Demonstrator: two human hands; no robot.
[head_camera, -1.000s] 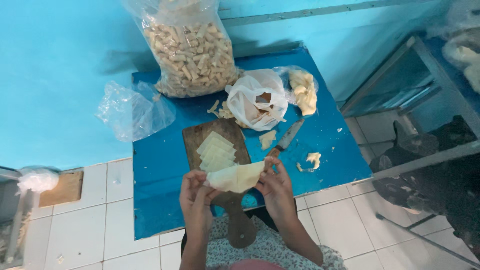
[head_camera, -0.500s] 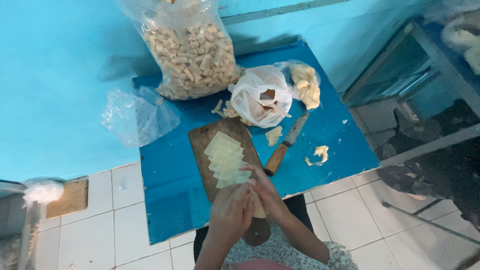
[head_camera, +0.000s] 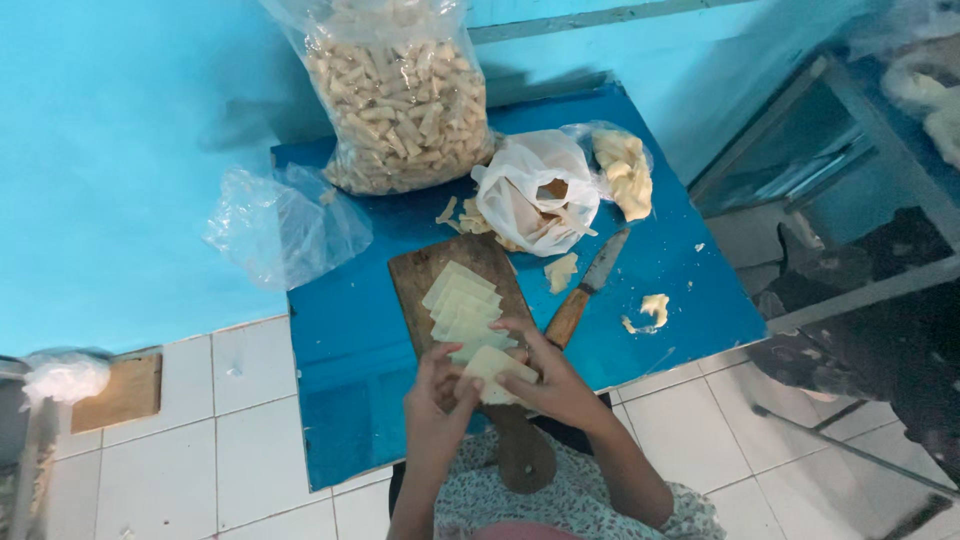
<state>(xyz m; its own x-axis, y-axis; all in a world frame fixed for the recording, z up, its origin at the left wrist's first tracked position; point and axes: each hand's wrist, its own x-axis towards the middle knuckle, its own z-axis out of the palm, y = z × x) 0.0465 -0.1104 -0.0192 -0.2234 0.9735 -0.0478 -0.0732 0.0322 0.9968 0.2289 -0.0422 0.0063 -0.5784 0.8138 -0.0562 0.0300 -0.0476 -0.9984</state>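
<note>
Between both hands, left hand (head_camera: 437, 400) and right hand (head_camera: 552, 375) pinch a pale dough square (head_camera: 494, 372) (fingers closed on its edges), just below the sheets (head_camera: 462, 310) stacked on the cutting board (head_camera: 455, 275).

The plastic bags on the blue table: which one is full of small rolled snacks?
The big clear bag at the far edge, against the wall. The clear bag on the left looks empty, and the white bag is crumpled.

Hands: two, the left hand (head_camera: 437, 405) and the right hand (head_camera: 551, 375).
Pale sheet held between the hands: one (head_camera: 494, 372).
Wooden cutting boards: one (head_camera: 425, 275).
Knives: one (head_camera: 588, 290).
Plastic bags on the blue table (head_camera: 350, 340): four.
Fanned sheets on the board: too overlapped to count.
</note>
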